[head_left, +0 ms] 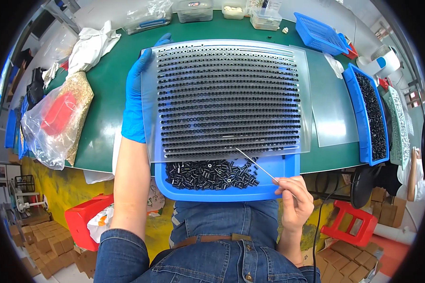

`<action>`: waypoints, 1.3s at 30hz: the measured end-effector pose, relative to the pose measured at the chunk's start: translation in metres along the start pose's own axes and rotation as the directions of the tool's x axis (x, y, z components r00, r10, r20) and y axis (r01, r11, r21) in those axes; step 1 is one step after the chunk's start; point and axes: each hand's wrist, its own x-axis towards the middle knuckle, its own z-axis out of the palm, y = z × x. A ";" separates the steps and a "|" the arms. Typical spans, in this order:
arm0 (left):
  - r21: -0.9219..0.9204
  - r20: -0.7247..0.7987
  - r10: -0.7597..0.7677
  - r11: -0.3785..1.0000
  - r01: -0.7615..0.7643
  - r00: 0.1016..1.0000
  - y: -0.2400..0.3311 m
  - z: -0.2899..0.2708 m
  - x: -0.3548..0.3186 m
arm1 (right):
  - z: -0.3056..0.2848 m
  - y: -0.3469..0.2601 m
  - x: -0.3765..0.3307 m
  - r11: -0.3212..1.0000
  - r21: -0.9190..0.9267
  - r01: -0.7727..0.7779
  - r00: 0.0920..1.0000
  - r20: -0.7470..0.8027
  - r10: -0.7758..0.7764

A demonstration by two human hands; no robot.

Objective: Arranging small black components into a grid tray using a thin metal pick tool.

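My left hand [137,101], in a blue glove, grips the left edge of a clear plate [305,104] covered with rows of small black tubular pieces [229,104]. The plate is held over a blue tray [217,196]. Loose black pieces [203,175] lie heaped in the tray below the plate's near edge. My bare right hand [295,200] is closed round a thin metal rod [257,165]. The rod's tip is at the plate's lowest rows, right of the middle. Whether it touches a piece, I cannot tell.
A long blue bin [368,118] of black pieces and a clear sheet [335,115] are on the green table [101,127] at the right. A blue basket [318,35] and plastic boxes [194,12] line the back. Leftward sits a bag of pale granules [82,89].
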 end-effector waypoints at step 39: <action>0.040 0.008 0.021 0.999 -0.021 1.000 0.004 0.010 -0.005 | 0.042 -0.017 0.017 0.979 -0.060 0.194 0.961 0.213 -0.178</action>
